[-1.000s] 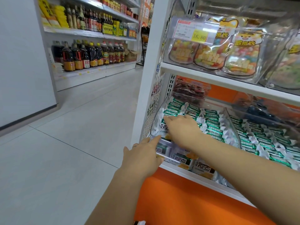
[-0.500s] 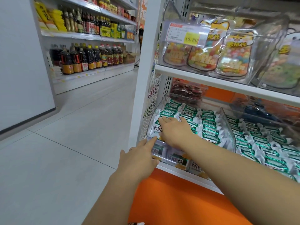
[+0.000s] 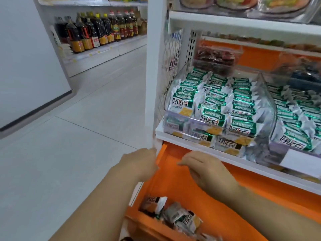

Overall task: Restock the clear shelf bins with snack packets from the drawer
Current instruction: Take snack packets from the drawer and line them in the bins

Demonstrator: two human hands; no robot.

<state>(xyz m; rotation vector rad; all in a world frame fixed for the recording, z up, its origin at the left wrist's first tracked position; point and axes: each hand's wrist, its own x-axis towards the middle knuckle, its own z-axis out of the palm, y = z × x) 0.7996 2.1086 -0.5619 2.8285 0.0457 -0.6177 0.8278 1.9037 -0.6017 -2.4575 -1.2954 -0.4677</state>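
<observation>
Head view: both hands sit low at the open orange drawer (image 3: 144, 221).
Left hand (image 3: 139, 162): at the drawer's upper left corner, fingertips against the white upright; its grip cannot be told, as the fingers are hidden behind the hand.
Right hand (image 3: 205, 169): over the drawer, fingers loose and pointing left, holding nothing.
Snack packets (image 3: 175, 214): a loose heap in the drawer's near left corner.
Clear bin (image 3: 182, 122): on the white shelf directly above the drawer, packed with rows of green-and-white packets (image 3: 217, 101).
Second bin (image 3: 284, 150): above the drawer to the right, also filled.
Bottles (image 3: 97, 32): on an aisle shelf far up-left of the drawer.
</observation>
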